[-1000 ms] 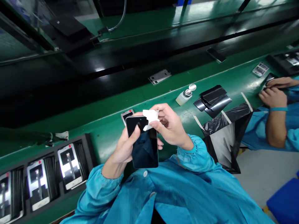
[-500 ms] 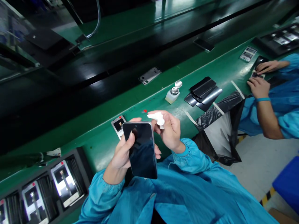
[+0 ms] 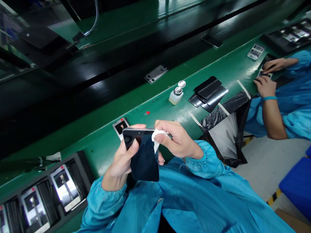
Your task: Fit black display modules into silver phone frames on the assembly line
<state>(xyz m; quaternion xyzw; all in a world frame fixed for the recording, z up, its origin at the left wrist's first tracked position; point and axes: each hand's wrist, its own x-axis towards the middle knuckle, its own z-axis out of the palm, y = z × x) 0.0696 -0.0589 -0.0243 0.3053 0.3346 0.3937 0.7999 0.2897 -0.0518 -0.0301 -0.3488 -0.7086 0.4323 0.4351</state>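
Observation:
My left hand is closed round a dark-screened smartphone, thumb on the glass near its top left. The phone is tilted, screen towards me, above my lap. In my right hand a white wipe is pinched between thumb and fingers, and it lies against the upper right edge of the phone. Behind the phone, on the green bench, lies a phone frame with a red mark, partly hidden by my left hand.
A dispenser bottle with its lid up stands beyond my right hand. Beside it lie stacked black panels. A black bag is taped to the bench edge. Phone parts fill a tray at left. A co-worker's hands work at right.
My right hand has brought the wipe down onto the phone's upper right edge; before, it was held apart from it. My left hand keeps its grip, with the phone slightly turned.

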